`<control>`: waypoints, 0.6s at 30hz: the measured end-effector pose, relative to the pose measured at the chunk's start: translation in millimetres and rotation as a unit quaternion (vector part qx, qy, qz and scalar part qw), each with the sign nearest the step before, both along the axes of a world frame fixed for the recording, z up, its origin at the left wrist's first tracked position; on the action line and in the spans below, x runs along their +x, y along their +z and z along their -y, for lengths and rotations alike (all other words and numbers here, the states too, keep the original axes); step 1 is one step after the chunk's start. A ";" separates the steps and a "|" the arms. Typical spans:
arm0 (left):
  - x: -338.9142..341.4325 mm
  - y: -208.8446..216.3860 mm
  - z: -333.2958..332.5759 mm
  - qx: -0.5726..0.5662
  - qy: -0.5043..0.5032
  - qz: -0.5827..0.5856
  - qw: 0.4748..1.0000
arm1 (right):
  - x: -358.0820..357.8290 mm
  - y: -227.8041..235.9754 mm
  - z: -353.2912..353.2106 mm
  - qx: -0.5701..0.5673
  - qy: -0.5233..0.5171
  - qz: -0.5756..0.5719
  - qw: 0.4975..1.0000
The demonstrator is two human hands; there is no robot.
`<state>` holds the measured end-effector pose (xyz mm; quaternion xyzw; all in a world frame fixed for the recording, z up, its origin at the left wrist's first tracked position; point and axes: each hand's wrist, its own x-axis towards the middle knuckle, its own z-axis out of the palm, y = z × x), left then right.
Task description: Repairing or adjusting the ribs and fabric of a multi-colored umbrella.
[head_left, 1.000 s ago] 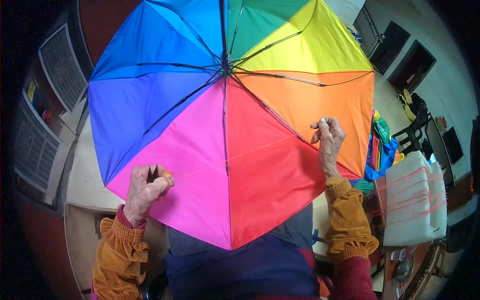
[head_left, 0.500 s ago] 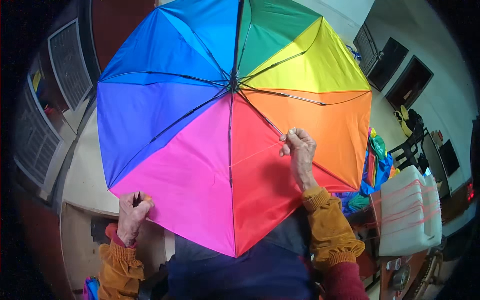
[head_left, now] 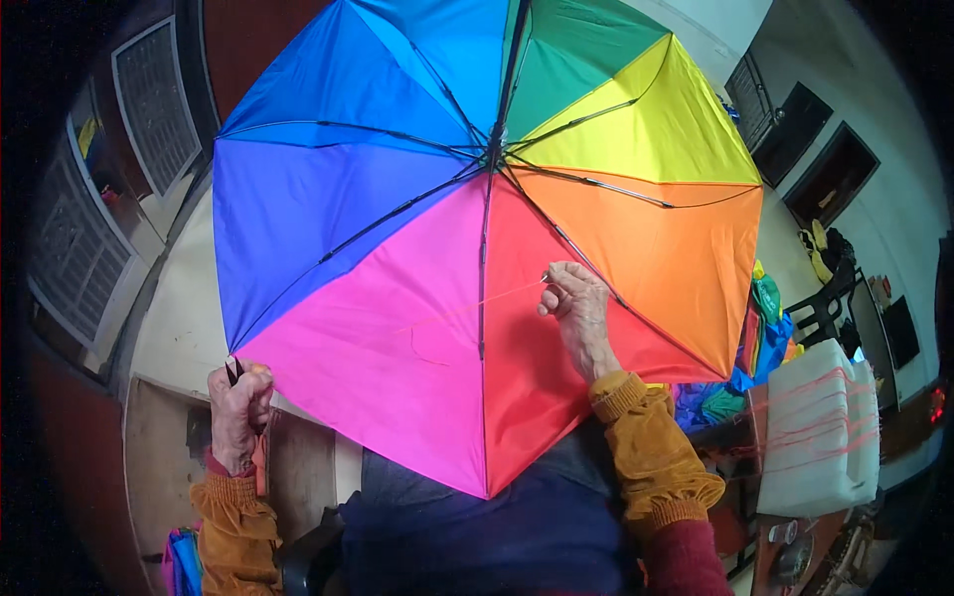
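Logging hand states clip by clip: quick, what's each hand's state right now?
Left hand: closed, holding a dark-pointed tool.
Right hand: fingertips pinched shut, holding a thin reddish thread.

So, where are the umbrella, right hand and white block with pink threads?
Umbrella [head_left: 463, 250], head view: on its pink panel.
Right hand [head_left: 579, 312], head view: middle of the hand.
White block [head_left: 813, 461], head view: its broad side.

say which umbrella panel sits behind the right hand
The red panel, between the pink panel and orange panel: it alone backs most of the right hand.
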<state>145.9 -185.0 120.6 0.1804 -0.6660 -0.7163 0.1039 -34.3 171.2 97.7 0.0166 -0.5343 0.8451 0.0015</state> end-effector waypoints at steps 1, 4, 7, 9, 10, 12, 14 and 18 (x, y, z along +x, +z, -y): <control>-0.3 -0.2 1.3 0.000 0.004 0.005 1.000 | -1.8 -1.8 5.3 0.019 0.015 0.014 1.000; -2.9 6.5 2.7 0.057 -0.003 -0.030 0.998 | -11.6 -7.6 20.6 0.050 0.059 0.054 0.996; -9.4 0.5 -1.0 0.062 -0.005 -0.011 0.998 | -31.5 -28.3 28.7 0.273 0.008 -0.056 0.960; -4.8 -4.0 -1.6 0.067 0.008 0.003 0.998 | -21.9 -36.2 30.5 0.307 0.055 -0.034 0.949; -2.6 -7.2 -1.3 0.071 0.013 0.003 0.997 | -14.4 -38.1 29.8 0.344 0.086 -0.019 0.935; -1.7 -11.2 -0.4 0.079 0.014 -0.003 0.997 | 0.0 -46.8 34.0 0.382 0.120 -0.005 0.916; -2.6 -11.7 0.6 0.084 0.017 -0.004 0.996 | 16.5 -58.2 48.6 0.423 0.190 -0.043 0.885; -2.6 -15.2 2.2 0.090 0.013 -0.004 0.996 | 31.4 -76.3 77.4 0.482 0.132 -0.235 0.834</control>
